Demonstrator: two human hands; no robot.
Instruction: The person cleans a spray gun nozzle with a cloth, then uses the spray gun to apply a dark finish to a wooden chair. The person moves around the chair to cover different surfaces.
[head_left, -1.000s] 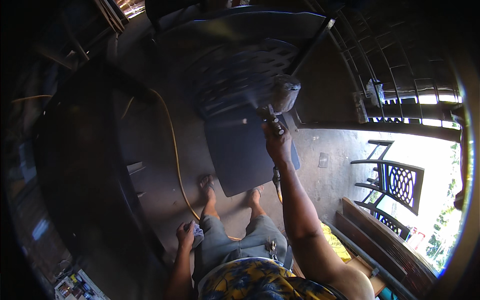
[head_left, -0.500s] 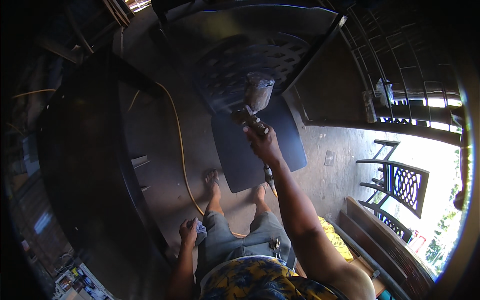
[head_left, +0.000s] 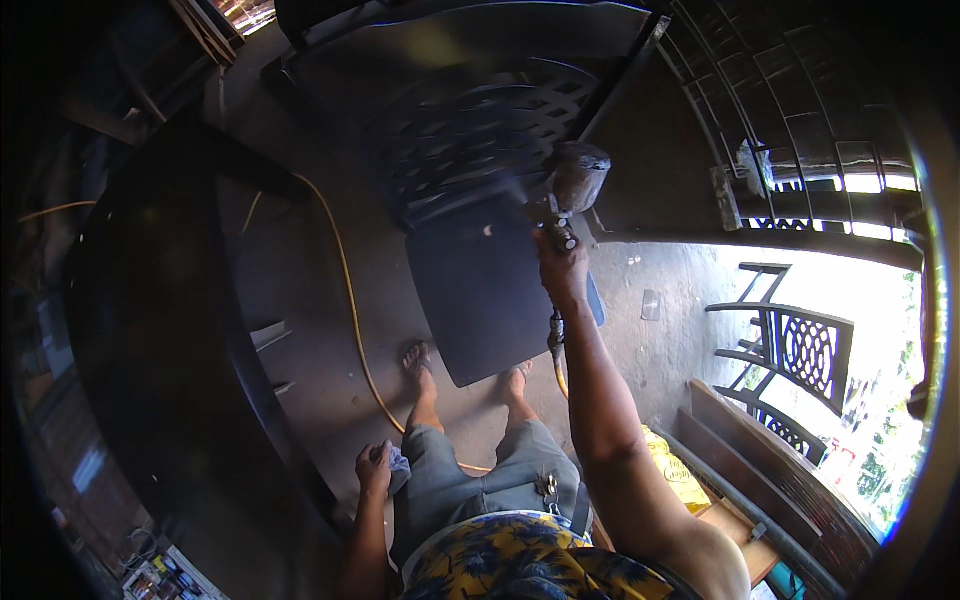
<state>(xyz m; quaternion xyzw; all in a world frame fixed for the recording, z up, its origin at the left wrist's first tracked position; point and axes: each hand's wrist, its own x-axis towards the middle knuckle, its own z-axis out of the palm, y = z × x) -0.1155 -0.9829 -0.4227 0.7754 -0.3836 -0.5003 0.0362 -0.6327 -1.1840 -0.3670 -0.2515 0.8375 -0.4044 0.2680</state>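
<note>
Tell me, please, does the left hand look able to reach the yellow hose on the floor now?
Probably not without bending: the yellow hose lies on the floor, below the left hand, which seems to hold a crumpled pale cloth. Nothing visible blocks the way.

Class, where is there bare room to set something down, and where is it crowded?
Bare floor shows between the yellow hose and the dark chair seat, and right of the seat toward the lattice-back chairs, around one small flat square. Crowded: lower right, with wooden boards and a yellow bag, and above the seat, where the right hand holds the spray gun.
</note>
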